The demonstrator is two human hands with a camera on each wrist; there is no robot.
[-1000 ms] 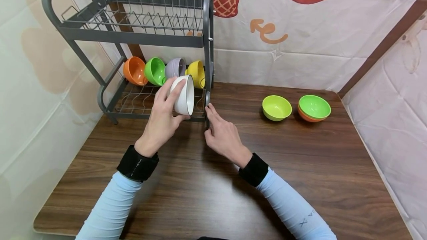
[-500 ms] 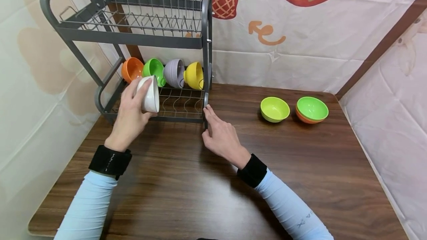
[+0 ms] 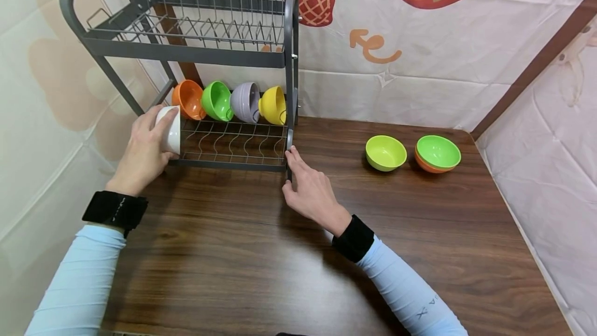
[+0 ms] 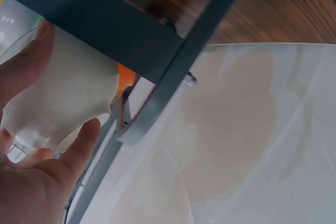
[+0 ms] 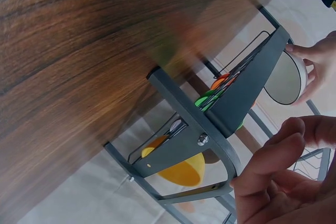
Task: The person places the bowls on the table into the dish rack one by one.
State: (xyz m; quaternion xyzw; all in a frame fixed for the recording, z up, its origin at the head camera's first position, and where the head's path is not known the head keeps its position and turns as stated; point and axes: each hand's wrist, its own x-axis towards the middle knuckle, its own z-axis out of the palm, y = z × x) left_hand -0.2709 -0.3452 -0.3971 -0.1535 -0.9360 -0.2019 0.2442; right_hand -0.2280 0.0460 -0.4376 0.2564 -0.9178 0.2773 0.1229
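Note:
My left hand (image 3: 144, 152) grips a white bowl (image 3: 172, 129) with a dark rim, tipped on its side at the left front of the dish rack's lower shelf (image 3: 228, 166). In the left wrist view, thumb and fingers spread round the bowl (image 4: 73, 87) close to the rack's corner post. My right hand (image 3: 312, 188) touches the rack's right front upright with its fingertips and holds nothing. Behind the white bowl, an orange bowl (image 3: 188, 98), a green bowl (image 3: 217, 101), a grey-purple bowl (image 3: 245, 101) and a yellow bowl (image 3: 273, 105) stand on edge in a row.
The rack's upper shelf (image 3: 186, 55) has wire plate slots. To the right on the wooden table (image 3: 373, 232) sit a lime-green bowl (image 3: 385, 153) and a green bowl (image 3: 438, 151) nested in an orange one. Fabric-covered walls enclose the back and sides.
My left hand has carried the white bowl leftward along the front of the lower shelf, from near the right upright to the left end. The right hand has stayed at the upright.

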